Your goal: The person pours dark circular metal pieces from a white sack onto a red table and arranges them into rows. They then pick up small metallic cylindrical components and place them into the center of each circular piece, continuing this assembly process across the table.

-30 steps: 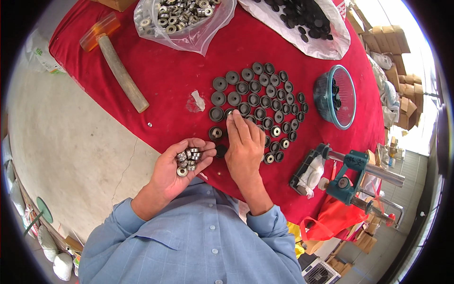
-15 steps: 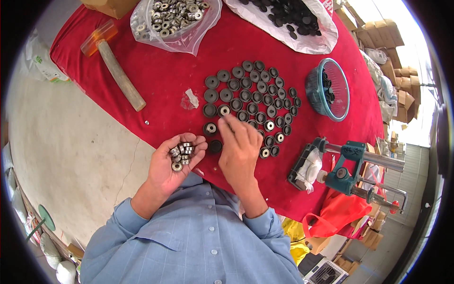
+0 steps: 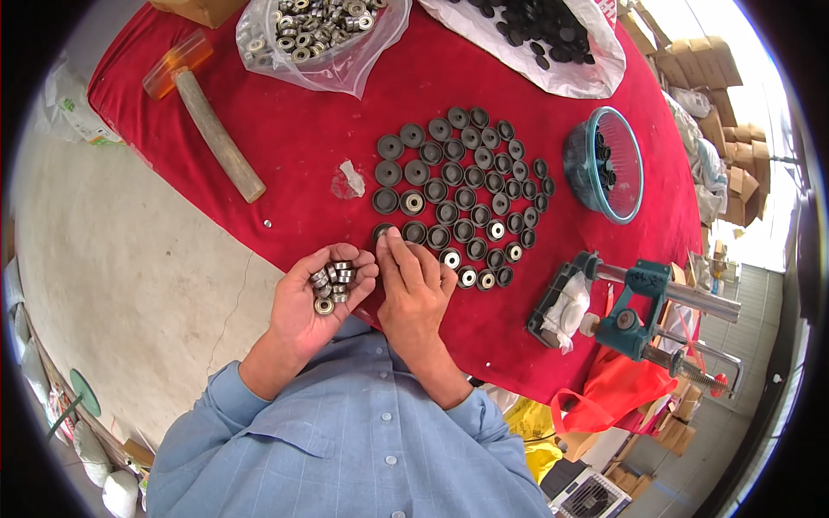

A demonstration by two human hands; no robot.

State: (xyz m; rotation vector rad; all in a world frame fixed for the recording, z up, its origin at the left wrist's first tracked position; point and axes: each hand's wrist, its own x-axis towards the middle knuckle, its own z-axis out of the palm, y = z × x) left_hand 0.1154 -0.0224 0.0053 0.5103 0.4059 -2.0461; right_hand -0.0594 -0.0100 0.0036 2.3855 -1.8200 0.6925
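Note:
My left hand (image 3: 315,298) is cupped palm up near the table's front edge, its fingers curled around several small steel ball bearings (image 3: 335,281). Just to its right, my right hand (image 3: 416,289) has its fingertips pinched together over a round black cap (image 3: 380,230) at the near left of the group. A bearing at those fingertips is mostly hidden. Beyond spread many open black caps (image 3: 465,198) in loose rows on the red cloth. A few hold a shiny bearing, such as one seated bearing (image 3: 413,203) close to my right hand and another bearing (image 3: 450,258) at the near side.
A mallet (image 3: 216,134) lies at the left. Behind are a clear bag of bearings (image 3: 345,73) and a white sack of black discs (image 3: 604,78). A blue-rimmed basket (image 3: 636,173) and a green press (image 3: 635,319) stand at the right of the red table (image 3: 302,164).
My right hand has moved left and nearer, from beside one bearing-filled cap to the cap before it. More bearings at the near side are uncovered. My left hand keeps its place.

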